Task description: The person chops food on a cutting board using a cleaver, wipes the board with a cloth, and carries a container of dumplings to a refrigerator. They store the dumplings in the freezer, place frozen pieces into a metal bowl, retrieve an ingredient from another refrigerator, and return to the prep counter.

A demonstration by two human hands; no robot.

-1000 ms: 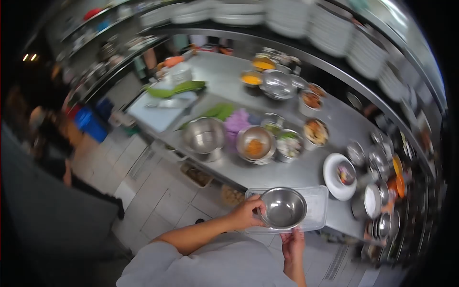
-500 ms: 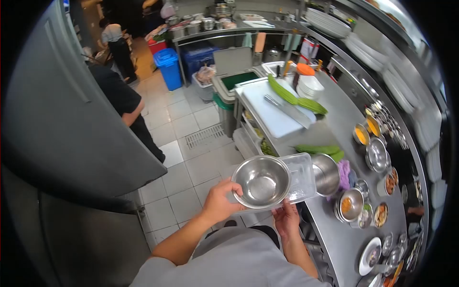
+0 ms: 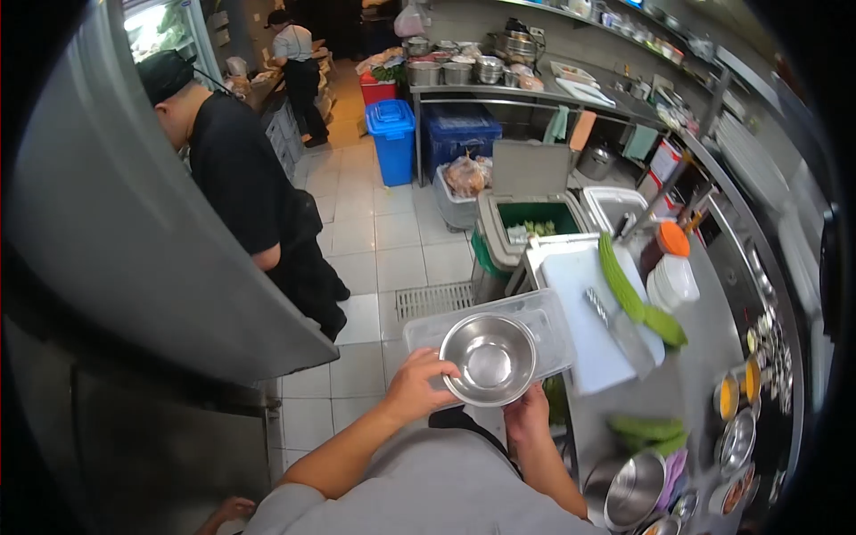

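The left hand [image 3: 417, 385] has its thumb over the near-left rim of a round, shiny stainless-steel bowl [image 3: 489, 359], its fingers clamped on that edge. The bowl has nothing in it and sits in front of the person's body, above a clear plastic rectangular tray [image 3: 551, 332] whose far side and two ends show around it. The right hand [image 3: 528, 415] is at the bowl's lower right, partly hidden beneath it; I cannot tell whether its fingers are closed on the bowl, on the tray or on neither.

To the right runs a grey metal worktop [image 3: 615, 406]. On it, just beside the tray, is a pale white rectangular cutting board [image 3: 580, 357], with a broad-bladed metal knife [image 3: 624, 339] and a long green ridged gourd [image 3: 620, 278] lying across it. Beyond stand a stack of white bowls [image 3: 673, 283] and an orange-lidded jar [image 3: 670, 241]. Nearer the body is a large steel mixing bowl [image 3: 635, 490], next to a purple cloth [image 3: 675, 471]. At left, a person in black [image 3: 236, 169] stands behind a big grey door [image 3: 178, 259]
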